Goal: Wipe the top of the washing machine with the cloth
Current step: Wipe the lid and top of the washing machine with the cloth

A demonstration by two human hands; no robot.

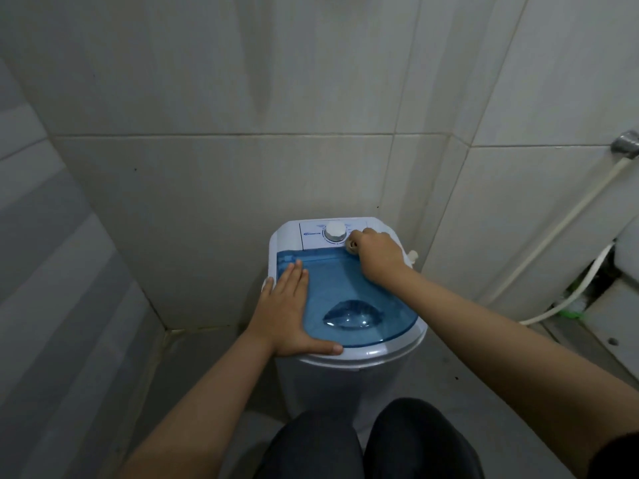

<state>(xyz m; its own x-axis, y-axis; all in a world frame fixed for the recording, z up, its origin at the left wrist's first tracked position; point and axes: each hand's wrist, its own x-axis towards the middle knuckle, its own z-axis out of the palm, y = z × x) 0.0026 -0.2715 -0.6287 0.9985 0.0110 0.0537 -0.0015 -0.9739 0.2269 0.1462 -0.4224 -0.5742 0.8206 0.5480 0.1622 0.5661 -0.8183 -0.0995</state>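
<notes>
Right hand [378, 255] is curled into a fist around a small wad of cloth [352, 246], fingers pressed together on it, only a brownish bit of the cloth sticks out on the left side of the fist. It's pushed down on the far right corner of the washing machine [345, 382], right where the white control panel [311, 233] meets the blue lid [345, 288], just beside the round white dial [335, 231] and to its right. Can't tell if the cloth is touching the dial or not, too small tbh.

Left hand [288, 312] is flat on the near left part of the lid, palm down, fingers together and pointing far, thumb stretched out to the right along the near rim. Not gripping anything, just resting there w/ weight on it.

Lid is see-through blue w/ a rounded dip near the front edge. Machine is a small white tub type, sits in the corner of a tiled wall [242, 167]. On the right side a white hose [553, 233] runs down the wall from a metal tap [626, 143], well apart from the machine. Person's knees in dark pants [328, 451] show at the near edge, up close to the front of the machine.
</notes>
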